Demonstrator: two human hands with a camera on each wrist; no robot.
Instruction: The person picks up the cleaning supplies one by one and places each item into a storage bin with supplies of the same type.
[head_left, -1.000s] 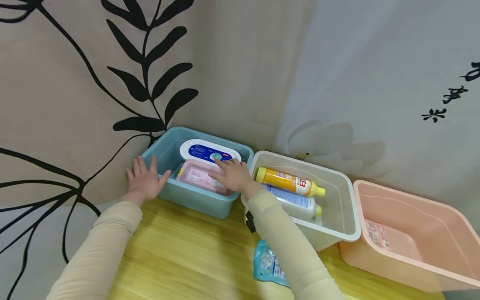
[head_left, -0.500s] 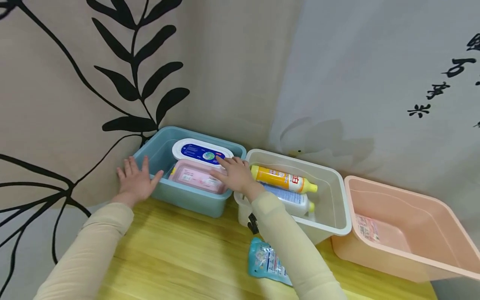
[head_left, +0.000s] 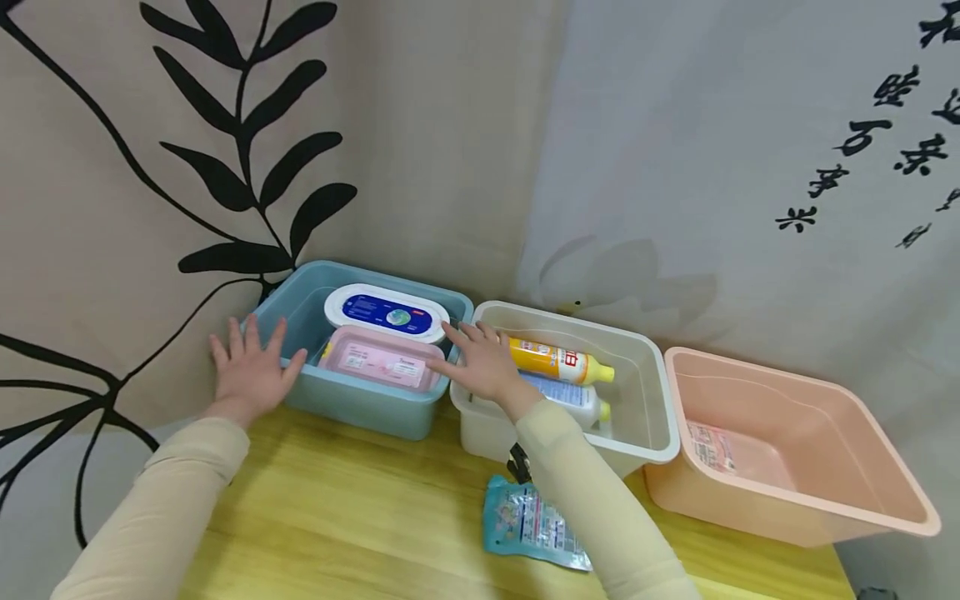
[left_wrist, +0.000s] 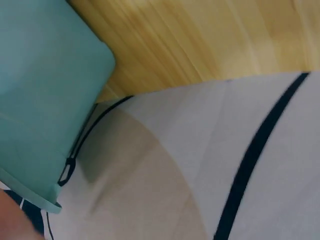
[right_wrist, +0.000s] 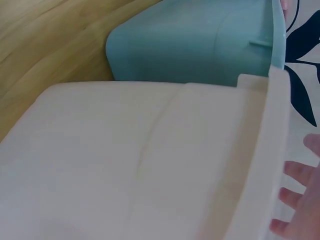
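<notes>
In the head view, my left hand (head_left: 251, 367) lies with spread fingers at the left end of a light blue plastic bin (head_left: 360, 408). That bin holds a white wipes box with a blue label (head_left: 386, 312) and a pink lidded box (head_left: 382, 358). My right hand (head_left: 483, 364), fingers apart and holding nothing, hovers over the left end of a white bin (head_left: 645, 442), its thumb reaching toward the pink box. Inside the white bin lie a yellow bottle (head_left: 555, 360) and a white bottle with a blue label (head_left: 573, 400), each partly covered by the hand.
A peach bin (head_left: 787, 508) with a pink-printed packet (head_left: 711, 447) on its floor stands at the right. A teal pouch (head_left: 532, 525) lies on the wooden table (head_left: 337, 508), partly under the right forearm. A printed curtain (head_left: 435, 150) hangs behind the bins.
My right hand has moved right, off the wipes box to over the white bin's left end. The left hand stays by the blue bin's left end. The head view has swung right.
</notes>
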